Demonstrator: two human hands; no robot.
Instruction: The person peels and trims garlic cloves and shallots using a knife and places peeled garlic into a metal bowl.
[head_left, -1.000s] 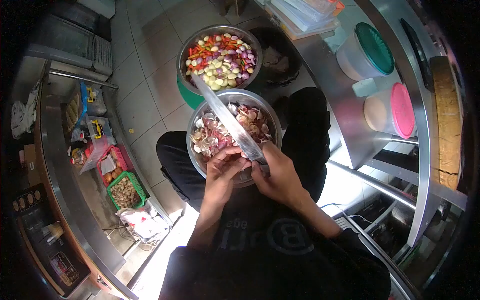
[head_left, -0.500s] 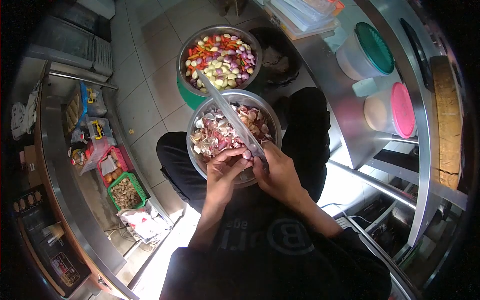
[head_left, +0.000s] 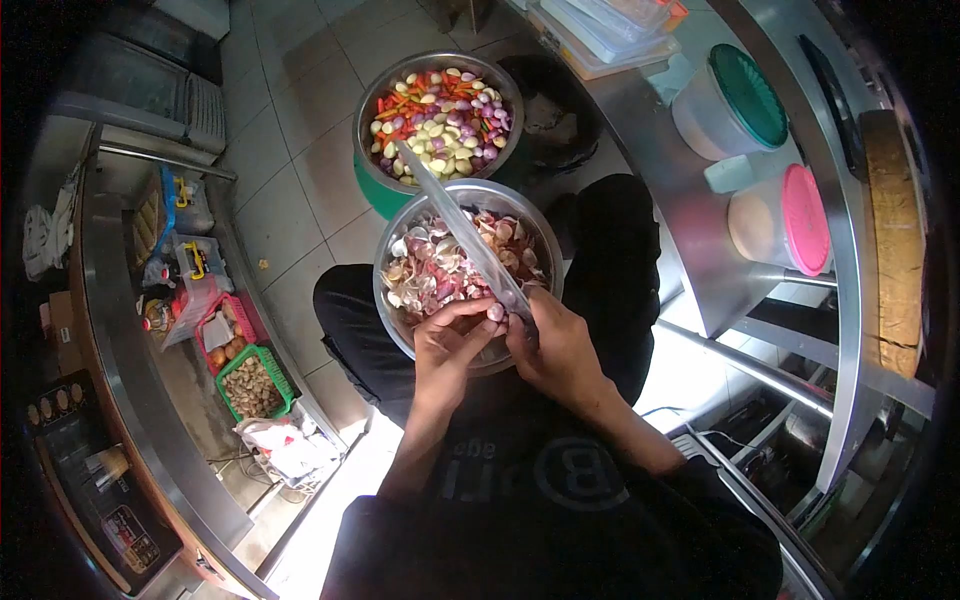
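Over the near edge of a steel bowl of garlic and shallot skins, my left hand pinches a small pale purple shallot or clove between its fingertips. My right hand is wrapped round the handle end of a long knife. The blade slants up and left across the bowl, and its tip overlaps the near rim of the farther bowl in view. That second steel bowl holds peeled garlic, shallots and red chillies. The knife handle is hidden in my right hand.
Green and pink lidded tubs are at the right, beside a metal counter. On the left shelf are a green basket of small brownish pieces, a red basket and clear boxes. Stacked plastic containers sit at the top.
Since a second ago the knife blade has shifted slightly right and down, and the small piece in my left fingers shows more clearly. Both hands have barely moved.
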